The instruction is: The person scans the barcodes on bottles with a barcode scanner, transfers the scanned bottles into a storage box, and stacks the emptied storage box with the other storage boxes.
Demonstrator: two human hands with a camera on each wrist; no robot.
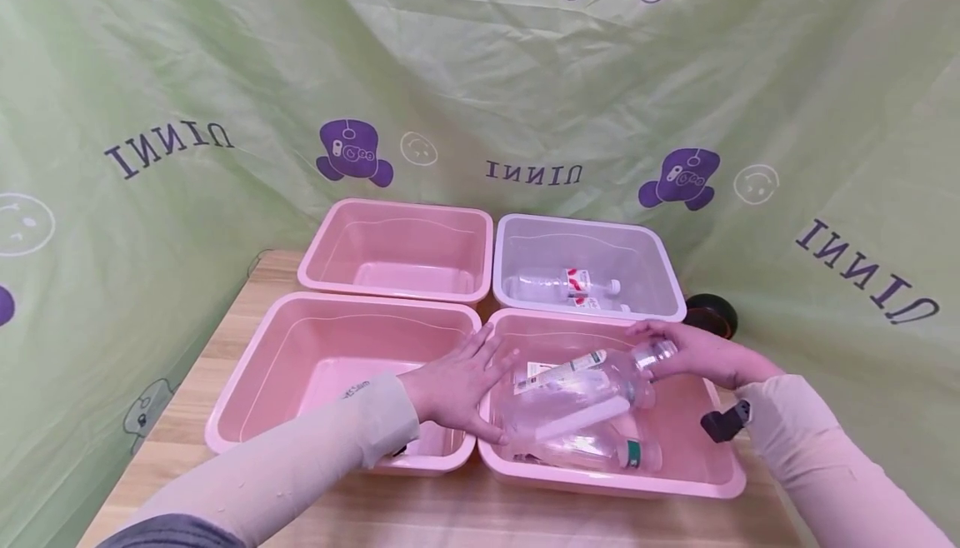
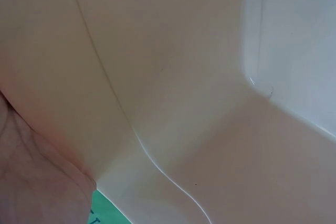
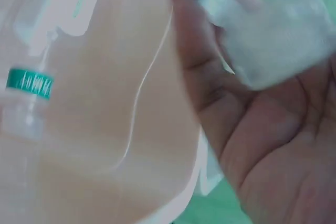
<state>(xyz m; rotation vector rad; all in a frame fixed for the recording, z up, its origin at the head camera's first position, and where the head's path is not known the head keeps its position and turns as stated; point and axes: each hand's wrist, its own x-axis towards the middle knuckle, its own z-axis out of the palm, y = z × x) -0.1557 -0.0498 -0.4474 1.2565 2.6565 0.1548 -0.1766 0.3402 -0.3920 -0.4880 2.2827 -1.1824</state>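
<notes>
My right hand (image 1: 701, 354) grips the base of a clear plastic bottle (image 1: 615, 369) that slants inside the front right pink tub (image 1: 705, 481). The right wrist view shows the thumb and palm around the clear bottle end (image 3: 278, 40). Below it in the tub lie other clear bottles, one with a green band (image 1: 634, 453). My left hand (image 1: 459, 383) is spread over the adjoining rims of the two front tubs. Its fingers reach toward the left ends of the bottles; whether they touch is unclear. The left wrist view mostly shows pink tub wall (image 2: 173, 77).
A front left pink tub (image 1: 258, 340) and a back left pink tub (image 1: 322, 240) stand beside it. In the back right pale purple tub (image 1: 667, 273) lie clear bottles (image 1: 543, 286) with red-and-white labels. A black round object (image 1: 711, 315) sits behind the right arm.
</notes>
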